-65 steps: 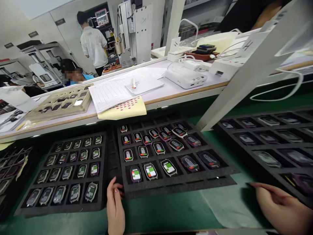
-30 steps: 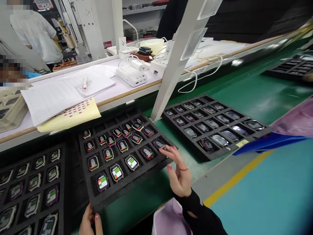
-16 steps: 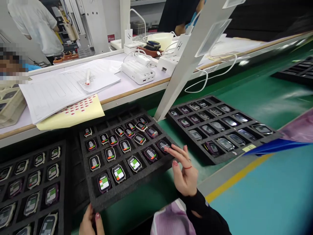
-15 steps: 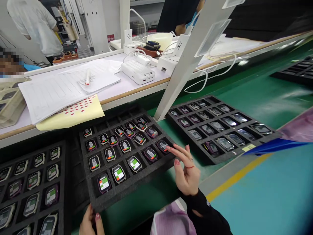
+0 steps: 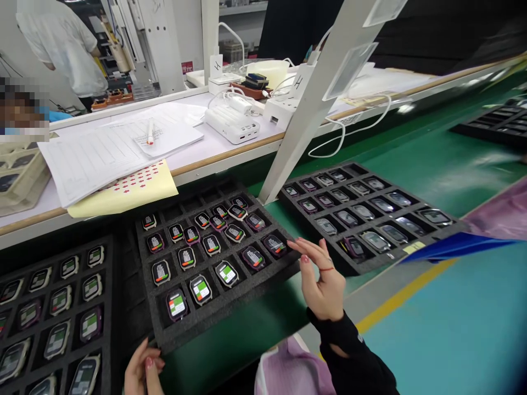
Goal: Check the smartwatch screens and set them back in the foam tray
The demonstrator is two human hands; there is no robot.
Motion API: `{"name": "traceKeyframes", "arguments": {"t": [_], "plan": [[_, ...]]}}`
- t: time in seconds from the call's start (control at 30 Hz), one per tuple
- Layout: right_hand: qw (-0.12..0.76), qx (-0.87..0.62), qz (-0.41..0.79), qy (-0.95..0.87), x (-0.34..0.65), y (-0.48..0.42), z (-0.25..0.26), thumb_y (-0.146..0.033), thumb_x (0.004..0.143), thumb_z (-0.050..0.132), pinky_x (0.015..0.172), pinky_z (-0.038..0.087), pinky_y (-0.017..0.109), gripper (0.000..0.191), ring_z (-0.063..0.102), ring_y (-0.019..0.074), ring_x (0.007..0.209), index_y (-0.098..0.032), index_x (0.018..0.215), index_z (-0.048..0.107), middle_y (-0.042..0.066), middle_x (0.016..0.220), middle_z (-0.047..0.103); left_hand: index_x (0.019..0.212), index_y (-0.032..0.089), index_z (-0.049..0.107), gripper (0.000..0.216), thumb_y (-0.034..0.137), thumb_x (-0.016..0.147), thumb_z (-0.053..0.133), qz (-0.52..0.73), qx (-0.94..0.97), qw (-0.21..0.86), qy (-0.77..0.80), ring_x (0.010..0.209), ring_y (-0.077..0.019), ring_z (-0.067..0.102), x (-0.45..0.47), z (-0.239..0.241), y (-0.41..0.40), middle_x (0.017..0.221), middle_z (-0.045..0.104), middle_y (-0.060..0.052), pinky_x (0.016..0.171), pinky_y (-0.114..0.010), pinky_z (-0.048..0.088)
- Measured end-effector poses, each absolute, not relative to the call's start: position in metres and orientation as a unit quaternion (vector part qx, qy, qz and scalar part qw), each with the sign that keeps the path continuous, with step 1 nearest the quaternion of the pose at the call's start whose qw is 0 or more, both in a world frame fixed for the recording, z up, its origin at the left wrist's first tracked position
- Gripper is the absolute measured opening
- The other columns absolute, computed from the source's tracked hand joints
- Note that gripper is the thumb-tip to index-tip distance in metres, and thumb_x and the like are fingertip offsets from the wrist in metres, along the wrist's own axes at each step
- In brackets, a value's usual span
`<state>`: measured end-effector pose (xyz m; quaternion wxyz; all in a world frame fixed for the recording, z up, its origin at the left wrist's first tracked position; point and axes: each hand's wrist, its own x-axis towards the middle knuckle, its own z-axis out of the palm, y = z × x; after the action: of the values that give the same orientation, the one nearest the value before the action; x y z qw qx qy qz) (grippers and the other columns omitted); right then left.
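In front of me a dark foam tray holds several smartwatch bodies with lit screens, some black with white text, some green and white. My right hand is at the tray's right corner, its fingers stretched out and the fingertips close to the watch in the corner slot. Nothing is held in it. My left hand is just below the tray's near left corner, fingers loosely bent and apart from the thumb, holding nothing that I can see.
Another foam tray of watches lies left, and a third lies right on the green bench. A slanted white post stands between trays. Papers and a white power bank are on the shelf. A person in white stands behind.
My right hand has moved slightly right, its fingertips drawing back from the corner watch. My left hand has shifted a little left, away from the tray's near corner.
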<state>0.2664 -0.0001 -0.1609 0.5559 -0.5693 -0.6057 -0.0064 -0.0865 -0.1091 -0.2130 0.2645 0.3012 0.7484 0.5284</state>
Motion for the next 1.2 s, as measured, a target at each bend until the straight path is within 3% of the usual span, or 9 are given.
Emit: {"name": "traceKeyframes", "arguments": {"t": [0.3,0.67,0.9,1.0,1.1,1.2], "plan": [[0.509,-0.559,0.033,-0.653,0.27,-0.002,-0.159,-0.021,0.103,0.049,0.116,0.026,0.069,0.026,0.06,0.0296,0.119,-0.023,0.124,0.065,0.009,0.111,0.074,0.111,0.013,0.064,0.088,0.081,0.056,0.073,0.519,0.274,0.311,0.747,0.057,-0.0167,0.065,-0.092,-0.223,-0.102,0.078,0.065,-0.003,0.053,-0.029,0.056],[0.49,-0.502,0.1,-0.706,0.25,-0.011,-0.143,-0.017,0.104,0.044,0.119,0.018,0.067,0.039,0.053,0.028,0.129,-0.025,0.141,0.052,0.008,0.123,0.07,0.111,0.016,0.065,0.089,0.089,0.06,0.06,0.435,0.287,0.338,0.784,0.068,-0.018,0.066,-0.095,-0.223,-0.106,0.091,0.067,-0.006,0.067,-0.032,0.058],[0.427,-0.478,0.08,-0.763,0.248,-0.009,-0.149,-0.016,0.102,0.048,0.121,0.015,0.065,0.036,0.048,0.0276,0.133,-0.026,0.135,0.057,0.005,0.119,0.071,0.112,0.015,0.064,0.092,0.09,0.058,0.059,0.433,0.283,0.341,0.785,0.068,-0.019,0.066,-0.095,-0.218,-0.103,0.09,0.068,-0.006,0.068,-0.033,0.057],[0.451,-0.492,0.067,-0.742,0.251,-0.005,-0.148,-0.018,0.104,0.045,0.121,0.018,0.063,0.036,0.052,0.0269,0.13,-0.025,0.137,0.057,0.006,0.123,0.07,0.108,0.015,0.065,0.093,0.091,0.056,0.06,0.444,0.28,0.341,0.78,0.067,-0.0194,0.065,-0.089,-0.21,-0.103,0.087,0.067,-0.006,0.068,-0.033,0.055],[0.479,-0.546,0.056,-0.685,0.26,0.002,-0.149,-0.026,0.107,0.039,0.121,0.022,0.06,0.033,0.055,0.0263,0.127,-0.024,0.13,0.062,0.008,0.124,0.069,0.106,0.017,0.067,0.08,0.086,0.069,0.056,0.464,0.278,0.307,0.783,0.071,-0.019,0.062,-0.076,-0.197,-0.106,0.085,0.066,-0.004,0.068,-0.032,0.051],[0.469,-0.604,0.064,-0.641,0.273,0.011,-0.153,-0.038,0.108,0.033,0.12,0.024,0.061,0.041,0.054,0.0295,0.129,-0.019,0.13,0.062,0.013,0.13,0.066,0.103,0.019,0.069,0.061,0.074,0.084,0.052,0.493,0.314,0.247,0.772,0.08,-0.0192,0.06,-0.064,-0.186,-0.106,0.092,0.064,-0.005,0.073,-0.031,0.049]]}}
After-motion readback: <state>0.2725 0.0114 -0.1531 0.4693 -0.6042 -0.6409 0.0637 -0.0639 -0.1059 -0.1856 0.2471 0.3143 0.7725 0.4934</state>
